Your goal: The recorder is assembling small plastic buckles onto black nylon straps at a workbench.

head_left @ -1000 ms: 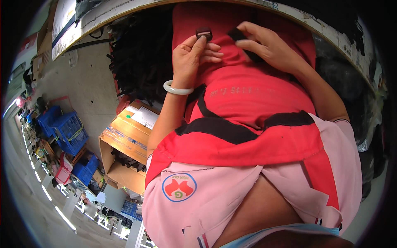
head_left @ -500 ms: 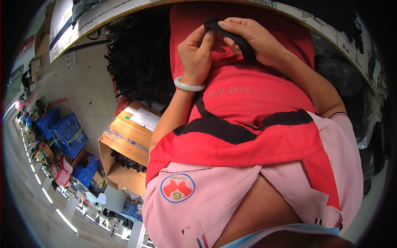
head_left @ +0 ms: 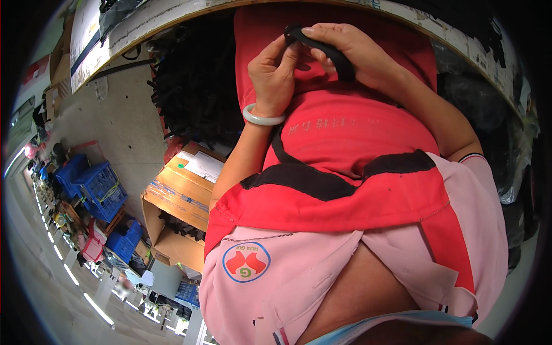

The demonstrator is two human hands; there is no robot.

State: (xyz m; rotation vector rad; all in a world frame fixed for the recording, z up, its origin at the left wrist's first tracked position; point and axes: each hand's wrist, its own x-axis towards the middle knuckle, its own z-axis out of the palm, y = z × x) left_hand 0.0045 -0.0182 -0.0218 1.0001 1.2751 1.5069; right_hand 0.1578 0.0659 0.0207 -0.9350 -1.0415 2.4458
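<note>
A black fabric strap [head_left: 334,53] is held between my two hands above the red apron [head_left: 345,123] on my lap. My left hand [head_left: 274,72], with a pale bangle [head_left: 263,116] on its wrist, pinches the strap's bent far end between thumb and fingers. Close by on the right, my right hand [head_left: 353,52] grips the strap with its thumb on top. From there the strap curves down beneath the right palm, and its lower end is hidden. The fingertips of both hands nearly meet.
A worn table edge [head_left: 230,12] curves across the far side, just beyond my hands. Left of my lap lies a dark heap of black strips [head_left: 198,86]. An open cardboard box [head_left: 178,192] with black pieces stands at the left, and blue crates [head_left: 100,190] sit farther off.
My hands and the strap stay almost in place, both still gripping. The surroundings at the left shift slightly to the right in the picture.
</note>
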